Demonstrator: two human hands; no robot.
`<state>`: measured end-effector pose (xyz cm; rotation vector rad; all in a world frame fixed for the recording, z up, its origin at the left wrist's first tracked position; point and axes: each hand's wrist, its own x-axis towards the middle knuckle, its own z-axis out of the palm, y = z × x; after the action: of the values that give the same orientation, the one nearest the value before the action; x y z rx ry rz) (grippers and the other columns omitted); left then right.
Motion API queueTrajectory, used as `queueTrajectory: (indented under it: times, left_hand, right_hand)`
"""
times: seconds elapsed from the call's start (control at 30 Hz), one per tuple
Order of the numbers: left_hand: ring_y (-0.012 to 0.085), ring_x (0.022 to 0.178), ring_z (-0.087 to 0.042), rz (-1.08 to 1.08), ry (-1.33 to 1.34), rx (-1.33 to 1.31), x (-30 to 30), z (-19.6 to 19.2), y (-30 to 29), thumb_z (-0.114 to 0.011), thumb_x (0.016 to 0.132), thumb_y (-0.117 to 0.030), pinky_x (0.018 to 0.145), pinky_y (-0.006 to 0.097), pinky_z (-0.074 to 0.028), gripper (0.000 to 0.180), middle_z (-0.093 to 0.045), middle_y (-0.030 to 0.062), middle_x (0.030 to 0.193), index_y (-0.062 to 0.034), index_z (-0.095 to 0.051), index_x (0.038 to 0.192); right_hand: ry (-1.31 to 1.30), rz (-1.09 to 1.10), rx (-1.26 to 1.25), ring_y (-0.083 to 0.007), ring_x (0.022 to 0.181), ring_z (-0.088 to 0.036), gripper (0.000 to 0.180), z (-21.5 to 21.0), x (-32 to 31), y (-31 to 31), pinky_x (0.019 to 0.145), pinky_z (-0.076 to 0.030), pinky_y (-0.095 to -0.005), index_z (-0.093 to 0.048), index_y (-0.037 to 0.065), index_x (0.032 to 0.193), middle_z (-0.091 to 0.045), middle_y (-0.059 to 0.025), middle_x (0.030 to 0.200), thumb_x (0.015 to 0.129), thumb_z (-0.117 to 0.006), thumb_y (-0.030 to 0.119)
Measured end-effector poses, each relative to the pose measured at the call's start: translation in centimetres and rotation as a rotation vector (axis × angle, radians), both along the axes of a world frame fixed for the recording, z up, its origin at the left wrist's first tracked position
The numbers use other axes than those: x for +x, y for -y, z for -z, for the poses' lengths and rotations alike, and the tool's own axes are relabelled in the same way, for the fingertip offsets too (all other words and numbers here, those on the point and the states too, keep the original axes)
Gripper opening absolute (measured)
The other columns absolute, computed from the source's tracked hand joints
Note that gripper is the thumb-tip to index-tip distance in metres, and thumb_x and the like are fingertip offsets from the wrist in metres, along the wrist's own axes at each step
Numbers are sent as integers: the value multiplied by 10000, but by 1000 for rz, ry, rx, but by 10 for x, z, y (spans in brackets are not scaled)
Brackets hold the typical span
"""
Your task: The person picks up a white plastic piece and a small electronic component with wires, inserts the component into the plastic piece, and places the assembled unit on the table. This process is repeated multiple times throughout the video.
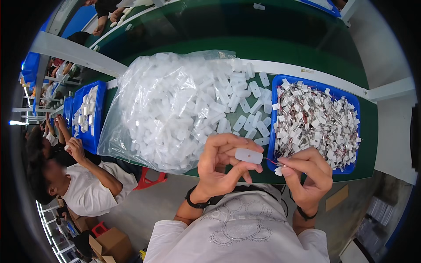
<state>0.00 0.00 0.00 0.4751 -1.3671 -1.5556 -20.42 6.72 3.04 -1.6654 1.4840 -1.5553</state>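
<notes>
Between the fingers and thumb of my left hand (226, 164) is a white plastic casing (249, 156), an oblong with rounded ends and a small reddish dot at its middle. My right hand (309, 175) pinches a small wired part (279, 165) with a white tab, and its thin red and dark wires run to the casing's right end. Both hands are above the table's near edge. Behind my left hand lies a large clear plastic bag (109, 142) full of similar white casings, several spilling out on its right. Close beyond my right hand stands a blue tray (275, 83) heaped with wired parts.
The green table (370, 136) has a white rail (351, 86) behind it. At left, another blue tray (100, 94) holds white pieces, and a co-worker in a white shirt (94, 186) sits beside it. A red stool (151, 179) and a cardboard box (113, 245) are on the floor.
</notes>
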Motion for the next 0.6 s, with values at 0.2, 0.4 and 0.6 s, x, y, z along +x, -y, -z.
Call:
queueTrajectory:
  times: [0.2,0.4,0.6]
  left_hand:
    - [271,925,-774,-95,147,-96,-2,-2,-3,-664,891,165,591,272,-633,402,-694,268,1196,94,-517,1259]
    - [323,924,-769,-123,290,-262,-3,-5,-1,-634,876,201,586,290,-647,419,-689,320,1116,99,-469,1248]
    - [252,903,-772,-182,221,-232,-5,-2,0,-670,823,213,603,258,-632,402,-709,248,1161,105,-603,1204]
  right_hand:
    - [-120,-34,-8,-56,470,-457,242,-6,2,0,417,-335,-225,-808,41,966,-677,-40,794,736,-835,-28]
    - [-178,-22,-44,-102,516,-533,234,-2,6,4,441,-388,-245,-799,37,937,-664,-50,756,715,-835,-28]
    - [-195,-10,8,-122,519,-545,217,-4,6,3,447,-402,-259,-792,30,905,-654,-48,732,697,-832,-20]
